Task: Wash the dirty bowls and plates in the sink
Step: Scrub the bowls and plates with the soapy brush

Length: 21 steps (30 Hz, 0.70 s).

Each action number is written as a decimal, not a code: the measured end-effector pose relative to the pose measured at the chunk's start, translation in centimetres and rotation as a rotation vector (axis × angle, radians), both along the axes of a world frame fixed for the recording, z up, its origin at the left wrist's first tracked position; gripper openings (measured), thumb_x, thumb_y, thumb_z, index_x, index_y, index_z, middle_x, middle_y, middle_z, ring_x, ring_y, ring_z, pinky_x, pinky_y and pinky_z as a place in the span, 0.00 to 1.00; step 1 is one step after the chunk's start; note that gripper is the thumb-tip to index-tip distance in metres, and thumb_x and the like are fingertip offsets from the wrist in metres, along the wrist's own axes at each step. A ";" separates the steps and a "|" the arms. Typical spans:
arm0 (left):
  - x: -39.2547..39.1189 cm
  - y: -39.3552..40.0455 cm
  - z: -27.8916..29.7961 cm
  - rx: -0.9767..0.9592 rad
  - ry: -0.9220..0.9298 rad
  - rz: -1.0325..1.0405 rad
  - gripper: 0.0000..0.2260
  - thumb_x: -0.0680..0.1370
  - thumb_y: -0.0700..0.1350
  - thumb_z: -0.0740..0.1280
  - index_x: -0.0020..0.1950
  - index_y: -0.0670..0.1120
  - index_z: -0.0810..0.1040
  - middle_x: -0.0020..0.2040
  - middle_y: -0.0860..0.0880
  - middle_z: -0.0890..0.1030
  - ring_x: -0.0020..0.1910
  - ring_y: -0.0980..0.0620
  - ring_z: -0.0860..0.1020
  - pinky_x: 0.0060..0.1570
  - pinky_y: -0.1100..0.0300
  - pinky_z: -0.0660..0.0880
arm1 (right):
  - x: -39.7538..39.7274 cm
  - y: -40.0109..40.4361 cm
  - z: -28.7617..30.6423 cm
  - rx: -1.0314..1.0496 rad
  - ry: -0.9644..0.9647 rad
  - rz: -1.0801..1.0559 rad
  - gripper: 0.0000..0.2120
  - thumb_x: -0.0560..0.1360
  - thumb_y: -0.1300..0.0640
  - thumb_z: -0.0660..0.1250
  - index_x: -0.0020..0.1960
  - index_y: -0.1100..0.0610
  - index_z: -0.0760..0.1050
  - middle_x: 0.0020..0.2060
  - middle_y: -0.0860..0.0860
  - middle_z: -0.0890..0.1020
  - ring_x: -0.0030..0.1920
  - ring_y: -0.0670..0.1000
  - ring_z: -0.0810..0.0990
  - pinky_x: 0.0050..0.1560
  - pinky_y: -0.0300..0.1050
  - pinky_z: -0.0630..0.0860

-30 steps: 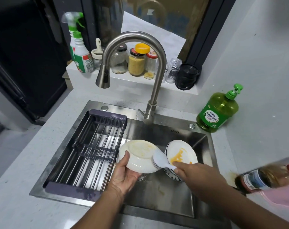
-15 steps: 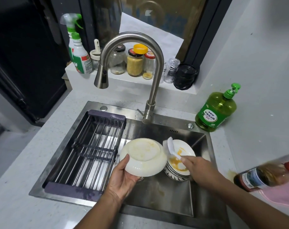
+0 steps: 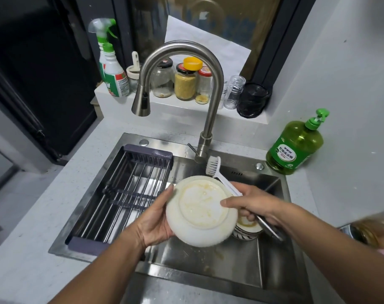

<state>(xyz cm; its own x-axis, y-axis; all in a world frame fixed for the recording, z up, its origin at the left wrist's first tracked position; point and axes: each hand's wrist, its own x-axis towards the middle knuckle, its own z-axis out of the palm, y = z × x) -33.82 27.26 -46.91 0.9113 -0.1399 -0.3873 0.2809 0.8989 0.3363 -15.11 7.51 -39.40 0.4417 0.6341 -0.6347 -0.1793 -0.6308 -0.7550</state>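
Left hand (image 3: 158, 218) grips the white plate (image 3: 201, 210) by its rim, underside up and stained, over the sink (image 3: 219, 268). Right hand (image 3: 255, 205) is curled round the brush (image 3: 221, 177) handle, thumb on the plate, bristles up past the far rim. Beneath sit the stacked bowls (image 3: 248, 230). Farther back on the bench stands a green soap bottle (image 3: 296, 145).

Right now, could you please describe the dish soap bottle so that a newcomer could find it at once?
Start at the steel sink and follow its back rim to the far right corner. On the counter there, against the white wall, stands the dish soap bottle. It is translucent green with a green pump top, unlike the white spray bottle on the ledge behind the faucet.
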 end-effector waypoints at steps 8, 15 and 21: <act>1.2 -0.9 0.5 0.022 0.171 0.108 0.35 0.68 0.39 0.81 0.72 0.36 0.72 0.69 0.34 0.76 0.67 0.34 0.76 0.64 0.32 0.71 | 0.4 0.8 3.6 -0.135 -0.567 0.193 0.15 0.78 0.41 0.67 0.65 0.37 0.77 0.49 0.41 0.85 0.41 0.38 0.81 0.38 0.31 0.73; 4.5 -4.2 -0.3 -0.177 0.405 0.496 0.23 0.77 0.43 0.69 0.70 0.35 0.72 0.61 0.33 0.80 0.54 0.34 0.79 0.45 0.32 0.79 | -5.2 -0.4 3.6 -0.308 -1.118 0.554 0.18 0.83 0.40 0.51 0.72 0.32 0.62 0.53 0.45 0.80 0.52 0.51 0.80 0.42 0.46 0.69; 4.3 -4.5 -1.3 -0.215 0.405 0.594 0.20 0.80 0.47 0.69 0.68 0.37 0.73 0.51 0.35 0.84 0.54 0.37 0.80 0.49 0.37 0.81 | -6.8 -3.5 0.6 -0.324 -1.337 0.590 0.19 0.83 0.40 0.49 0.73 0.33 0.61 0.48 0.47 0.79 0.44 0.52 0.82 0.35 0.48 0.73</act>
